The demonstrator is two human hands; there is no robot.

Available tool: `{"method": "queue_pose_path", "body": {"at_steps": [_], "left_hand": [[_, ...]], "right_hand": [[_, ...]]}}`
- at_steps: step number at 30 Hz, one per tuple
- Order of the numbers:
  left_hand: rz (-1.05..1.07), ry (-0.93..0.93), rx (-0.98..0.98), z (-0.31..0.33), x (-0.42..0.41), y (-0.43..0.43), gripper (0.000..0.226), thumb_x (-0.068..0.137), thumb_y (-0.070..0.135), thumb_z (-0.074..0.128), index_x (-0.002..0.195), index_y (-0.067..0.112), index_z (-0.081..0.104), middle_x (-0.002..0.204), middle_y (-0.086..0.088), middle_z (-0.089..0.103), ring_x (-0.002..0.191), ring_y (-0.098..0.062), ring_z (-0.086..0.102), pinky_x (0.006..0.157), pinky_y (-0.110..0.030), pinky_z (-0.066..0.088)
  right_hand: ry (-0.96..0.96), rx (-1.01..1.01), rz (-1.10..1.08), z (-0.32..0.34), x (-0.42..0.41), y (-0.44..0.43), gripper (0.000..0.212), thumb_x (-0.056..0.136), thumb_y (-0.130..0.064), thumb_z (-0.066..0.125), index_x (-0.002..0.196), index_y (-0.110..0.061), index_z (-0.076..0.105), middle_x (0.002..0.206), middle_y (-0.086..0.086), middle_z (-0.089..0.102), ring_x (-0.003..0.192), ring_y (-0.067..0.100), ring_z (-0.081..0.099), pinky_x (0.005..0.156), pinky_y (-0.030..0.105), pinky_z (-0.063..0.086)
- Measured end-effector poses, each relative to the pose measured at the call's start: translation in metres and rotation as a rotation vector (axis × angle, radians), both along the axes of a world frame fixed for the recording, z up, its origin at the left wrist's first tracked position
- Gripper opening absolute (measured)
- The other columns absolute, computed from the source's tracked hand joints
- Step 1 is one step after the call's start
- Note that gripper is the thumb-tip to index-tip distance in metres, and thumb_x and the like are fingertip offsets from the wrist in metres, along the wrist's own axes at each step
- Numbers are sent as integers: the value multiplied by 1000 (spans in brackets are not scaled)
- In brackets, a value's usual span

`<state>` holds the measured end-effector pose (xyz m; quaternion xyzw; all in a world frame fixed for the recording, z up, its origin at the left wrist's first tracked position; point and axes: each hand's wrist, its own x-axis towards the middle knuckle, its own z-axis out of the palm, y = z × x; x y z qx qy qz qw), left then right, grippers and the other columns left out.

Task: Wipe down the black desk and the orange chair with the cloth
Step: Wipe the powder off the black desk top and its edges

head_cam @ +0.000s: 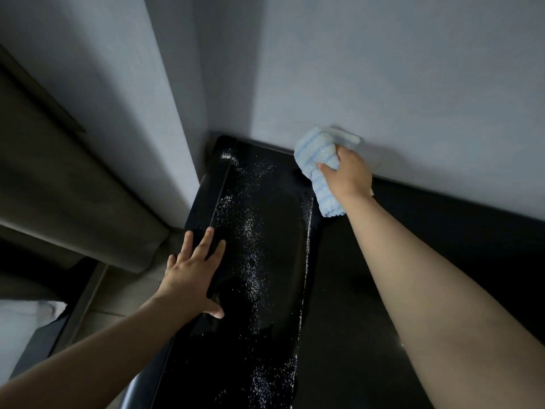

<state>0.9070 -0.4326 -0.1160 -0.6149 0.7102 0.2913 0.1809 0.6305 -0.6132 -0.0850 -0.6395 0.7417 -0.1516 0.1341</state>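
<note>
At the glossy black desk point(368, 290), far edge by the wall: right hand point(349, 172) clenched around the fluffy pale-blue striped cloth point(320, 160).
Left hand point(191, 276) lies flat, fingers spread, on the desk's left edge beside white specks point(250, 246).

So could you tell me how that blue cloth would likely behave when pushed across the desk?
The cloth looks soft and floppy: it bunches in the right hand and its tail droops. Its fluffy pile would probably drag rather than slide, gathering the white specks on the black desk.
</note>
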Motion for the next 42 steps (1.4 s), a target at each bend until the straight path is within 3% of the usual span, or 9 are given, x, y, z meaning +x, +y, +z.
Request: {"method": "queue_pose_path", "body": {"at_steps": [7, 12, 15, 20, 25, 30, 42], "left_hand": [[3, -3, 15, 0, 0, -2, 138, 54, 58, 83, 151, 31, -11, 153, 6, -36, 142, -33, -27, 115, -56, 13], [4, -4, 22, 0, 0, -2, 137, 55, 57, 83, 151, 31, -11, 153, 5, -35, 142, -33, -27, 115, -55, 12], [8, 2, 20, 1, 0, -1, 137, 55, 57, 83, 152, 30, -10, 153, 5, -35, 142, -33, -27, 115, -56, 13], [12, 2, 9, -2, 0, -1, 138, 53, 57, 84, 152, 30, -9, 153, 5, -34, 142, -34, -26, 114, -57, 14], [20, 17, -8, -3, 1, 1, 139, 52, 56, 85, 152, 30, -9, 154, 5, -33, 142, -34, -26, 114, -59, 15], [3, 11, -26, -2, 2, 2, 138, 53, 57, 84, 152, 29, -9, 155, 3, -32, 143, -36, -23, 114, -59, 16], [-45, 72, -128, 9, 12, 46, 113, 73, 60, 69, 153, 23, -1, 159, -1, -20, 146, -30, -16, 118, -51, 6]], "right_hand": [[33, 122, 24, -19, 3, -20, 34, 92, -35, 58, 124, -22, 56, 119, 5, 63, 112, 28, 59, 88, 38, 49], [47, 156, -12, -28, 5, -17, 27, 93, -38, 55, 113, -20, 60, 109, 4, 66, 103, 28, 62, 75, 31, 43], [71, 177, -7, -29, 4, -9, 30, 92, -41, 56, 112, -19, 60, 109, 5, 65, 103, 28, 62, 77, 31, 42], [61, 167, -13, -31, 9, 16, 27, 91, -40, 52, 107, -21, 62, 106, 3, 62, 97, 26, 62, 77, 35, 48], [22, 72, 28, -35, 9, 57, 34, 89, -37, 63, 116, -17, 60, 110, 5, 63, 99, 24, 61, 81, 38, 51], [10, 44, 34, -34, 14, 99, 32, 90, -34, 64, 116, -16, 61, 105, 3, 64, 95, 20, 63, 80, 34, 51], [-1, 73, 15, -35, 22, 196, 50, 89, -36, 65, 134, -17, 53, 128, 1, 61, 118, 20, 56, 98, 41, 47]]}}
